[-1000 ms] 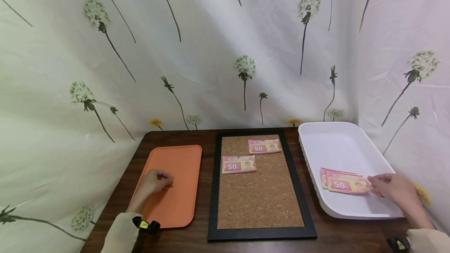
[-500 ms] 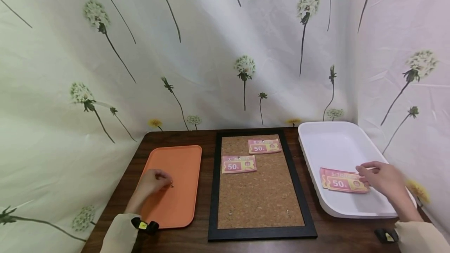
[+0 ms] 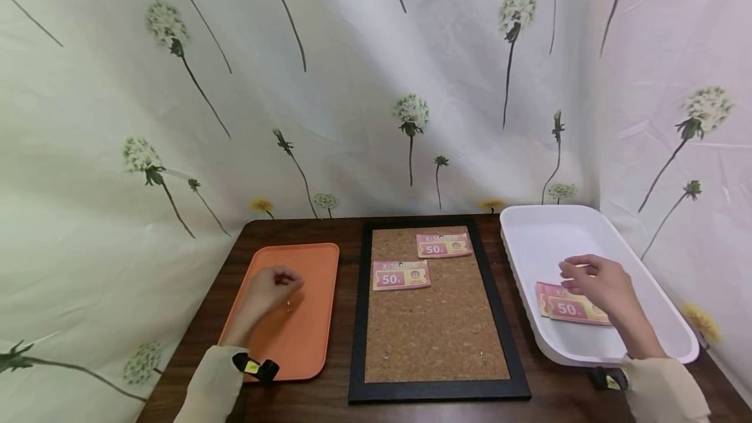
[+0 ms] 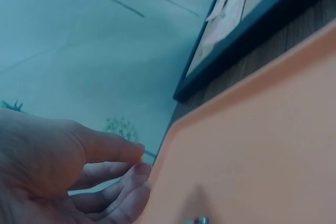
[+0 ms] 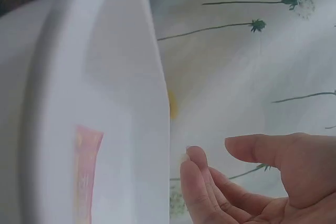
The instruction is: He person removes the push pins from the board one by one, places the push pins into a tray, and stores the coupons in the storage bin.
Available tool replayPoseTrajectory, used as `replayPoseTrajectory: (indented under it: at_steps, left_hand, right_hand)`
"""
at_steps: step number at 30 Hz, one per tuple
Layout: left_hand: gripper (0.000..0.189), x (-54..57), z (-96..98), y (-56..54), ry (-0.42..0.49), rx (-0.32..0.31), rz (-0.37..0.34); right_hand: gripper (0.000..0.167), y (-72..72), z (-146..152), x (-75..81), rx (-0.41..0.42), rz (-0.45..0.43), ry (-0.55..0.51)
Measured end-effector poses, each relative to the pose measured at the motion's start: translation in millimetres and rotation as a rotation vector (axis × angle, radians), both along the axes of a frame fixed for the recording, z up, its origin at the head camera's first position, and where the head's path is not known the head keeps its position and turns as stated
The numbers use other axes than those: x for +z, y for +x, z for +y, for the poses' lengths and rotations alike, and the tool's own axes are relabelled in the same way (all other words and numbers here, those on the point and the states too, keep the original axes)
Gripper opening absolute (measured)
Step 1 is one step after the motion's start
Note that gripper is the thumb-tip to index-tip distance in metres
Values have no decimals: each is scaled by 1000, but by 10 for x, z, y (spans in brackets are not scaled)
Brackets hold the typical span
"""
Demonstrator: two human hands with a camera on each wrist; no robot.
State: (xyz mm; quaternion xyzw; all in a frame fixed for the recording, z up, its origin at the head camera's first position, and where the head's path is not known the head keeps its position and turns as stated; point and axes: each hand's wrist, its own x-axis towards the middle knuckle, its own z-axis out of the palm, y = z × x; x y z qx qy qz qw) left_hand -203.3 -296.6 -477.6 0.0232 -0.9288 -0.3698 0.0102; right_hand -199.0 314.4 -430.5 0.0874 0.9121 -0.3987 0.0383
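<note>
My left hand [image 3: 272, 292] hovers over the orange tray [image 3: 314, 338], thumb and fingertips brought together. In the left wrist view the thumb tip [image 4: 134, 153] meets the index finger; I cannot tell whether something small is pinched there. Beneath that hand, small shiny pins [image 3: 289, 306] lie on the tray. My right hand [image 3: 605, 286] is above the white tub [image 3: 558, 234], over a few overlapping pink and yellow coupons [image 3: 566, 309] marked 50. Its thumb and fingers stand apart in the right wrist view, holding nothing.
Between tray and tub lies a black-framed cork board [image 3: 435, 331]. Two coupons are pinned to it, an upper right one [image 3: 443, 247] and a left one [image 3: 401, 276]. Pins stick in its lower left [image 3: 386, 356] and lower right [image 3: 482, 356]. Flowered cloth hangs behind the table.
My right hand has moved left across the coupons, off their right end, leaving them in the tub. My left hand has risen slightly up and right from the pins on the tray.
</note>
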Motion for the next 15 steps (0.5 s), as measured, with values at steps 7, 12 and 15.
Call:
replayPoseTrajectory:
  at_steps: [7,12,15]
  left_hand:
    - [14,-7,249,-98,67,-42,29]
    - [15,-12,379,-145,71,-58,24]
    - [15,-17,421,-168,75,-60,23]
  right_hand:
    - [60,-48,-275,14,51,40,-59]
    - [59,-86,-437,23,88,50,-94]
    - [57,-110,-530,36,95,51,-118]
